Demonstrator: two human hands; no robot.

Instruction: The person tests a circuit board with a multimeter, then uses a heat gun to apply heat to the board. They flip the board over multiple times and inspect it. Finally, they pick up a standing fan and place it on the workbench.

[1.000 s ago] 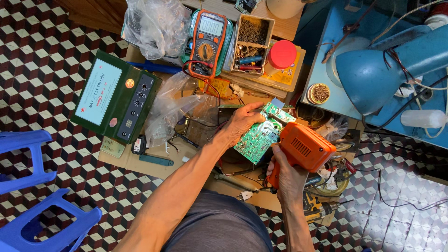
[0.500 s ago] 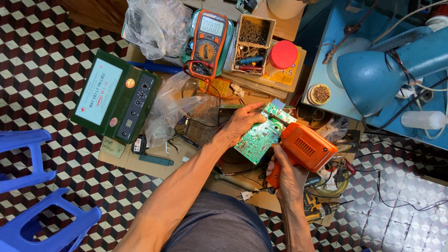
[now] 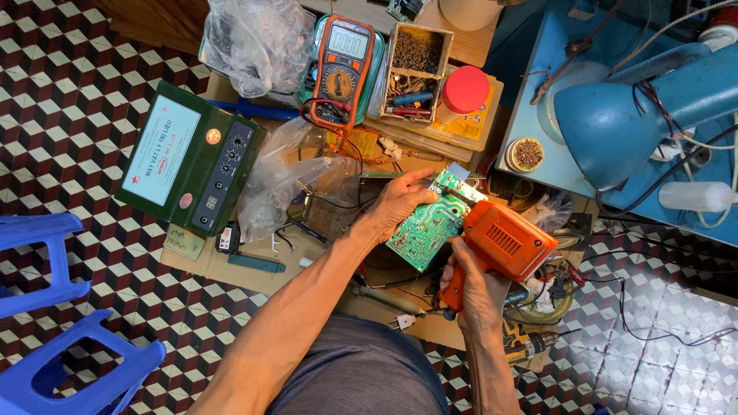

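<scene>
A person sits over a cluttered work surface. Nearest them, the right hand (image 3: pixel 470 286) is closed tight around the grip of an orange pistol-shaped soldering gun (image 3: pixel 503 244), its body tilted up and away from the wrist. Just beyond and to the left, touching the gun's front end, is a green circuit board (image 3: pixel 429 223) — the left hand (image 3: pixel 398 201) holds it by the edge, fingers curled over its top, thumb out of sight. Left of that hand lie crumpled clear plastic bags (image 3: pixel 283 183), then a dark green box-shaped meter (image 3: pixel 192 157). Farther out, beyond the left hand, sit an orange multimeter (image 3: pixel 343 68), a small box of screws (image 3: pixel 415 58) and a red lid (image 3: pixel 464 89). Far beyond the right hand — a blue lamp (image 3: pixel 615 123).
</scene>
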